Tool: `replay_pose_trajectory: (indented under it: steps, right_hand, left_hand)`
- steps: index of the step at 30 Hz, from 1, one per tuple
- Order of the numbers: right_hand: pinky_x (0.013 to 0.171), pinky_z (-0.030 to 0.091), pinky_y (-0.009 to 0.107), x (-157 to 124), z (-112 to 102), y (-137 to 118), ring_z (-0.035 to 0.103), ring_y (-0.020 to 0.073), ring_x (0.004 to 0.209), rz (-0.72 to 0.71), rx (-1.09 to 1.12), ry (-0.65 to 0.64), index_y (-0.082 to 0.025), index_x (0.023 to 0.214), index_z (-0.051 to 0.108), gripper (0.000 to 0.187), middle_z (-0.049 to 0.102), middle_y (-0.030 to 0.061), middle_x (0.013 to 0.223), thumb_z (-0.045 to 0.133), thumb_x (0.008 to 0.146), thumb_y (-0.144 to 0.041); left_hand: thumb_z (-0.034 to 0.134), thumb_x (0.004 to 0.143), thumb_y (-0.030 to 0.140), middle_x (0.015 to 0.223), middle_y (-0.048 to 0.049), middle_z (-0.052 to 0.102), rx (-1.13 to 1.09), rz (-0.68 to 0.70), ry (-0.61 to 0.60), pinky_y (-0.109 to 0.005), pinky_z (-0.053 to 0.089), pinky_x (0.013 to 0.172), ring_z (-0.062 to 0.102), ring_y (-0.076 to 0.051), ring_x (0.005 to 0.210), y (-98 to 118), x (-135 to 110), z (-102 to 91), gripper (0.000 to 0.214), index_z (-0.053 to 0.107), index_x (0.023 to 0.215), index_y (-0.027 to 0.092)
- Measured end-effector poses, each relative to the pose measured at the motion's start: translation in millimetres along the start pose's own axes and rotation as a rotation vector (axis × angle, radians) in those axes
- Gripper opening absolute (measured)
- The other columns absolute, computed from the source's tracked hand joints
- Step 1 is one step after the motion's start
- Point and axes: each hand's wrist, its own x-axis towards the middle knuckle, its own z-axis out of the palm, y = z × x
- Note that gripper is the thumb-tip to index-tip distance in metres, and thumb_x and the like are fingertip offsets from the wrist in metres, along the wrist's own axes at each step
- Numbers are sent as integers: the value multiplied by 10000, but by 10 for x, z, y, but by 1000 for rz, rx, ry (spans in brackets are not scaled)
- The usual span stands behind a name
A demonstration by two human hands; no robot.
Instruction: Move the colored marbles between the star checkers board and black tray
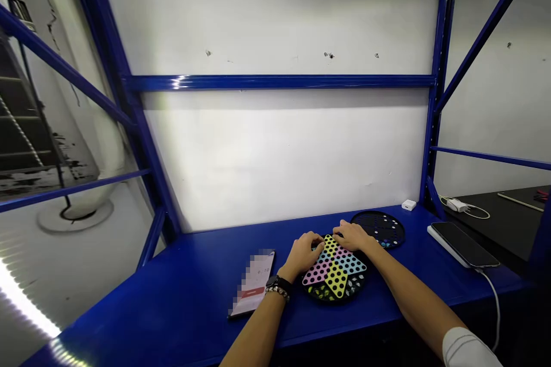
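Note:
A round board with a star of pink, yellow and light blue perforated fields [334, 269] lies on the blue shelf [181, 292] in front of me. My left hand [304, 253] rests at its left far edge, fingers curled down onto the board. My right hand [353, 235] sits at the far top point of the star, fingers bent and pressed against it. Whether either hand pinches a small piece is hidden. A watch and a bead bracelet are on my left wrist.
A second round black disc [379, 227] lies just behind the board. A phone with a lit screen [253, 289] lies to the left. Another phone on a white pack [464, 245] with cable lies right, and a white charger [408, 205] sits by the wall.

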Motion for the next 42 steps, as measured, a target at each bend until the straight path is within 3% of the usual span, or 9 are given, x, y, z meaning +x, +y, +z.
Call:
replay_pose_trajectory:
  steps: [20,34,42]
  right_hand:
    - [701,407,276,21,65,51,652,218,874,38,48,-6,-247,778,740,435,720,74,994,402,968,-444]
    - [619,383,262,-22,11,-11,631,186,688,129,61,3,-226,638,716,462,701,68,712,463,948,-457]
    - [598,356,266,-15,46,24,607,181,640,127,58,25,-207,632,701,471,674,76,667,429,957,-412]
  left_hand:
    - [485,890,416,1010,-63,716,-72,3,-10,-378,489,885,626,-242,977,-26,18,15,312,710,972,217]
    - [495,896,409,1008,-61,717,-69,12,-3,-368,499,876,636,-235,970,-47,24,26,294,713,968,225]
    - [485,898,403,999,-55,712,-71,18,-10,-361,491,868,629,-229,959,-42,21,22,297,713,965,225]
